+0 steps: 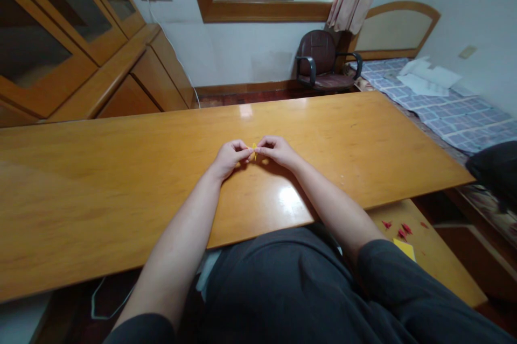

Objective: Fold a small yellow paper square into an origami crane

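Observation:
A small piece of folded yellow paper [254, 148] is pinched between my two hands, just above the wooden desk [121, 182]. My left hand [234, 156] grips its left side between thumb and fingertips. From the other side, my right hand [277, 149] pinches it the same way. The fingertips of both hands nearly meet and cover much of the paper, so its exact shape is too small to make out.
Right of my body, a lower wooden surface [440, 258] holds several small red folded pieces [404, 231] and a yellow paper sheet [404, 250]. A brown armchair [319, 58] stands beyond the desk, a bed [452, 107] at right, a cabinet [121, 80] at left.

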`<state>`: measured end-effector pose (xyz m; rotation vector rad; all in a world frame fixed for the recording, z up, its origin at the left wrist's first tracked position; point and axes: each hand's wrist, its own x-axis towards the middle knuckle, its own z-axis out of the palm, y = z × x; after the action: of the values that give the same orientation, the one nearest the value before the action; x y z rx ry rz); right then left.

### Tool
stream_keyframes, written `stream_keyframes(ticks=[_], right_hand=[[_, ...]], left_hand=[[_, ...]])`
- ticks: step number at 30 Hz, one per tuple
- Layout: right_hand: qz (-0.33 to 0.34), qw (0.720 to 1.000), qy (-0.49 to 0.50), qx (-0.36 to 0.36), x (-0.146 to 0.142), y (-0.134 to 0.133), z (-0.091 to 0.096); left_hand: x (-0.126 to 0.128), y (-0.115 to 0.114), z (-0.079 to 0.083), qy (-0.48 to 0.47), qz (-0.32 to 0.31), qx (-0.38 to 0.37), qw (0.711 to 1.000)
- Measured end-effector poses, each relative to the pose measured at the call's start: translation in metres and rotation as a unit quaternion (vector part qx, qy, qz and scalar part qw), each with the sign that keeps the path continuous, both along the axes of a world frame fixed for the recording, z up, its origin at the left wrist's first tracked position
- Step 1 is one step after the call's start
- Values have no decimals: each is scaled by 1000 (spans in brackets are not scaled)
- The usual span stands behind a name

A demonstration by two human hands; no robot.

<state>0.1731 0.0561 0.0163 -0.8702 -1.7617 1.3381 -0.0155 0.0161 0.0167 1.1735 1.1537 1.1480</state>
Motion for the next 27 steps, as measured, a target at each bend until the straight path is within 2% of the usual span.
stream_keyframes(ticks=[3, 8, 17, 27], right_hand=[[-10, 1000, 11, -8, -1, -1, 2], [13, 997, 38, -61, -2, -2, 1], [16, 998, 34, -46, -2, -3, -2], [11, 997, 46, -54, 4, -3, 3]], left_hand=[[2, 1, -1, -4, 21, 8, 1000], [2, 3, -5, 4, 43, 24, 999], [-6, 3, -9, -9, -10, 2, 1000], [-1, 1, -4, -4, -22, 3, 1000]])
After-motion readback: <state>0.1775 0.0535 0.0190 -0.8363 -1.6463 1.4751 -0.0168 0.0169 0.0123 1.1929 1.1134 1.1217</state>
